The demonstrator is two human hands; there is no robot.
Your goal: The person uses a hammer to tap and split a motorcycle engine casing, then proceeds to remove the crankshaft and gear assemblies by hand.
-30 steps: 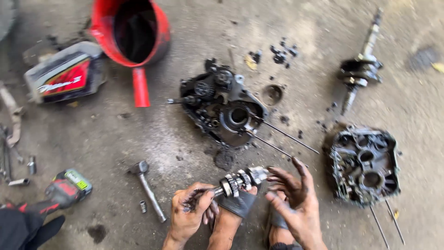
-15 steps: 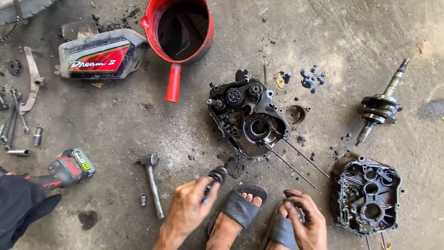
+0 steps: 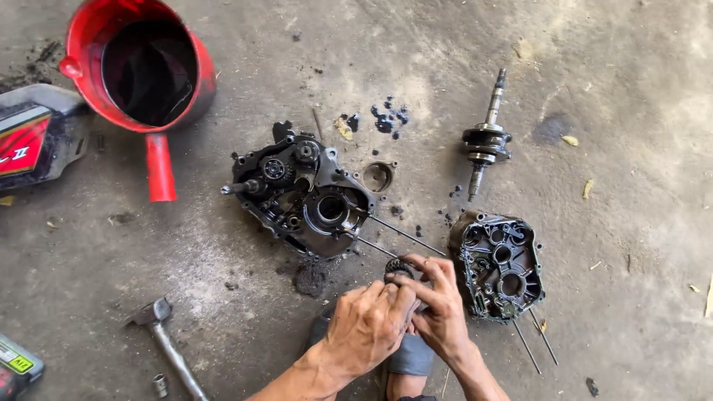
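- Black, oily gear cluster (image 3: pixel 401 269) sits between both hands, low on the concrete floor (image 3: pixel 631 89), near its bottom edge; only its toothed top shows above the fingers
- left hand (image 3: pixel 369 327) is curled over the gear cluster from the left, fingers bent and closed on it
- right hand (image 3: pixel 440 301) pinches the same part from the right, fingertips (image 3: pixel 416 284) pressed to it
- both hands hover above a foot in a grey sandal (image 3: pixel 408 355)
- dark crankcase half (image 3: pixel 304 194) with long studs lies just beyond the hands, mid-floor; a second crankcase half (image 3: pixel 499 266) lies just right of the right hand
- crankshaft (image 3: pixel 484 141) lies toward the upper right; red oil funnel (image 3: pixel 141 70) at the top-left corner; hammer (image 3: pixel 165 343) near the bottom-left
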